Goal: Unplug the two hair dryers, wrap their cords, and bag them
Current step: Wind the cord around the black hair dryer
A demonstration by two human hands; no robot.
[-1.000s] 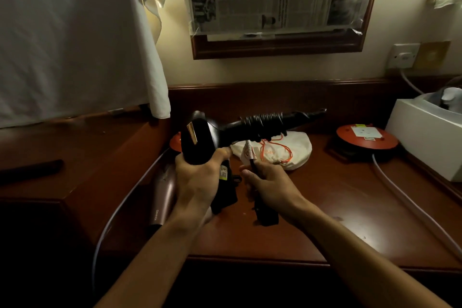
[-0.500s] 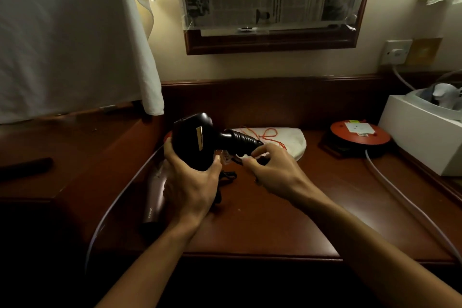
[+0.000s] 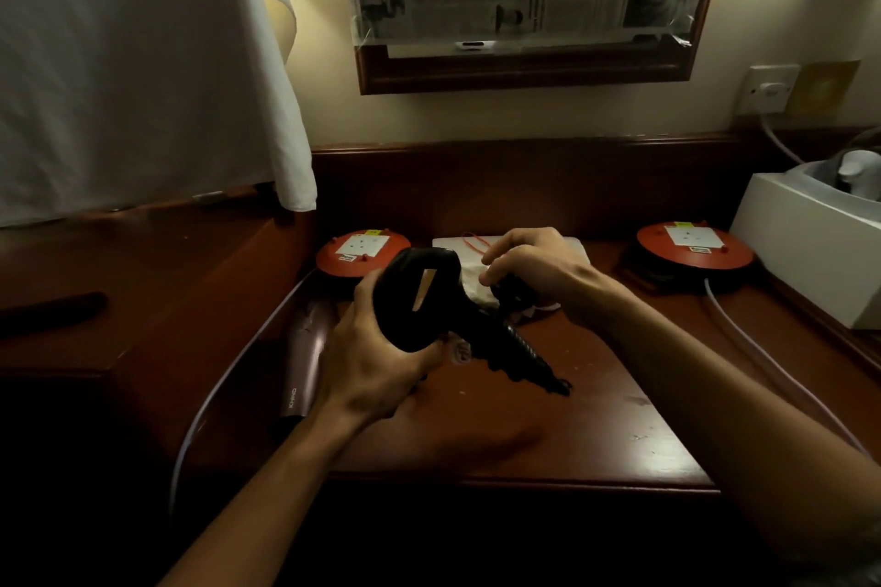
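Left hand (image 3: pixel 376 362) grips black hair dryer (image 3: pixel 419 296) above desk (image 3: pixel 596 424); right hand (image 3: pixel 534 267) pinches its dark cord (image 3: pixel 512 293). Pink dryer (image 3: pixel 305 362) lies alongside.

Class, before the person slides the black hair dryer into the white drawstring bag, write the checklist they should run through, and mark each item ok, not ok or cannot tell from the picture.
1. Black hair dryer held firmly: ok, the left hand grips its body.
2. Cord wrapped on the handle: ok, coils ring it; whether the end is secured, cannot tell.
3. Plug free of any socket: cannot tell, the right hand covers something dark.
4. White drawstring bag open: cannot tell, the hands hide its mouth.
5. Pink hair dryer dealt with: not ok, it lies unbagged on the desk.
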